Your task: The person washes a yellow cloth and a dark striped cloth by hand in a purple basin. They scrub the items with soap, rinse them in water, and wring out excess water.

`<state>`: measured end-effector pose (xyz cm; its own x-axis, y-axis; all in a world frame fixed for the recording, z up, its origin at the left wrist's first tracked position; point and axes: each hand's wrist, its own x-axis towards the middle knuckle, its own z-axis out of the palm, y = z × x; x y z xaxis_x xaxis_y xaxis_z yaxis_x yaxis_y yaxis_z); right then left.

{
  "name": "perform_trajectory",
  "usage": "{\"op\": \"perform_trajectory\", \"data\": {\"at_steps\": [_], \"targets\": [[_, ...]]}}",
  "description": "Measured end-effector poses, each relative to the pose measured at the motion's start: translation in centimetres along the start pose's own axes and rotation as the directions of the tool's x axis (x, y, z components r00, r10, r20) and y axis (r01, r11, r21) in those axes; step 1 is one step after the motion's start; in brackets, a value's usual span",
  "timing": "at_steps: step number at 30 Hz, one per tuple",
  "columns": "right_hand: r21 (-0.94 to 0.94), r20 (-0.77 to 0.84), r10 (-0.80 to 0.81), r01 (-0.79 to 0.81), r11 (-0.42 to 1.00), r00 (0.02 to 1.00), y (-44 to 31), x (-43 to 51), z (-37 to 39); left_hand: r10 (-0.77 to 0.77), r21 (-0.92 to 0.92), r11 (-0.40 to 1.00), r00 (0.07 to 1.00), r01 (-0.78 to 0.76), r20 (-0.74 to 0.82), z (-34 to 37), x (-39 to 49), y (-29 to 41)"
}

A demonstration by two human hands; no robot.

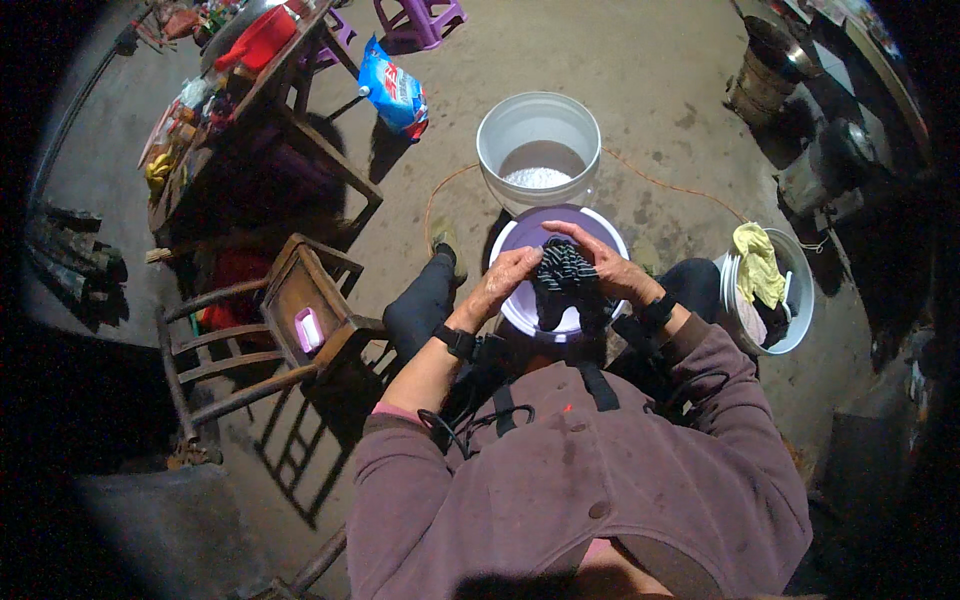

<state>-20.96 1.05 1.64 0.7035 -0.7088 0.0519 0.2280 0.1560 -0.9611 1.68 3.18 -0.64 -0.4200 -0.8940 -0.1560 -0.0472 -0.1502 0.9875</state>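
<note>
A dark cloth with pale stripes [564, 271] hangs between my hands over a purple basin with a white rim [498, 251]. My left hand [510, 276] grips its upper left side with fingers and thumb together. On the other side my right hand [596, 259] has the cloth against its palm and thumb, with the fingers reaching over its top. The lower part of the cloth droops toward the near rim. Just beyond the basin stands a large white bucket [538, 105] with white foam or suds [537, 178] at its bottom.
At right, a pale bucket [804, 289] holds a yellow cloth [757, 259], hangers and dark fabric. A wooden chair [281, 300] at left carries a pink soap dish [308, 331]. A blue detergent bag [394, 90] and a cluttered table with a red basin [262, 37] are beyond. An orange cord crosses the floor.
</note>
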Motion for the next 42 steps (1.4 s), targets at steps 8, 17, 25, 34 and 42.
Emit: {"op": "perform_trajectory", "data": {"at_steps": [8,17,25,34,42], "targets": [[0.240,-0.183,0.022,0.023,0.970,0.983,1.7,-0.9,-2.0,0.196,-0.055,0.974,0.940,-0.220,-0.279,-1.1,-1.6,-0.8],[0.139,-0.069,-0.022,0.031,0.990,0.997,0.9,0.1,0.0,-0.487,-0.512,0.748,0.873,0.422,0.008,0.0,-1.8,-3.4],[0.119,0.001,-0.012,0.012,0.993,1.000,1.3,-1.3,-0.1,-0.074,-0.461,0.886,0.997,0.054,-0.027,1.1,0.9,-1.8],[0.699,-0.183,0.501,-0.247,0.672,0.846,6.1,-0.8,-1.0,-0.003,-0.246,0.969,0.999,0.015,0.049,1.3,0.4,-0.9],[0.329,-0.410,0.142,0.001,0.944,0.901,6.1,0.2,-0.9,-0.073,-0.205,0.978,0.991,0.048,-0.114,0.1,-0.3,-0.5]]}}
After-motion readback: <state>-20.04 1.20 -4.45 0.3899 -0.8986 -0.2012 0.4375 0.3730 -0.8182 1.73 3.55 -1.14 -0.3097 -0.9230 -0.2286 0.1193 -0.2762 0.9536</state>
